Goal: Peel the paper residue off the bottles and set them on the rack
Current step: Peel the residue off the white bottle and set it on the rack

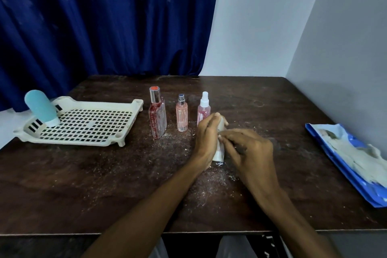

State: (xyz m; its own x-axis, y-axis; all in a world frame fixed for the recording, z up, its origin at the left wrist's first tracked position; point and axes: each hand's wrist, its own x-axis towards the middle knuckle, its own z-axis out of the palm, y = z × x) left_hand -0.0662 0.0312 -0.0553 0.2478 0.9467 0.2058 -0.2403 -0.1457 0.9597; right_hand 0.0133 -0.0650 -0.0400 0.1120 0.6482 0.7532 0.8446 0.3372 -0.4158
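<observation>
To the right of the rack [83, 123], past 3 upright bottles, both hands work on a white bottle [218, 154] held tilted low over the desk [104, 184]. The left hand [206, 140] is curled round the bottle's upper body, and the right hand [249, 148] pinches at its side with bent fingertips. The rack sits at the desk's left edge, with a teal bottle [40, 107] leaning cap-down in its far left corner and open grid across the other cells. Just right of the rack stand a red bottle [157, 117], a slim pink bottle [181, 115] and a pink spray bottle [204, 109], spaced apart, the last just behind the left hand. Paper crumbs [209, 186] speckle the desk right of the rack, thickest under the hands. Far right of the rack, a blue packet [345, 165] lies along the desk's right edge, with bare desk between it and the hands.
</observation>
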